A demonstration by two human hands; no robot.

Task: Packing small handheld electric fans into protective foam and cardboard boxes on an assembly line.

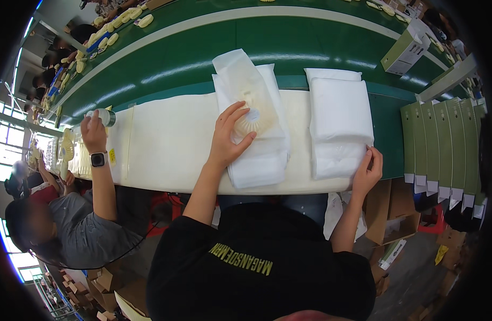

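My left hand (228,138) curves over a cream fan (248,122) with a round ribbed head, thumb on one side and fingers on the other. The fan lies in a translucent white bag (235,63), on top of a stack of white bags (259,174). To the right lies a second stack of white bags (341,112). At its lower right corner my right hand (368,170) pinches the edge of a bag between thumb and fingers.
Green folded cartons (444,144) stand in a row at the right, with an open brown box (393,211) below. One green carton (406,48) stands farther back by the green conveyor (310,40). At my left a co-worker's hand (94,131) holds a white and green round object (108,117).
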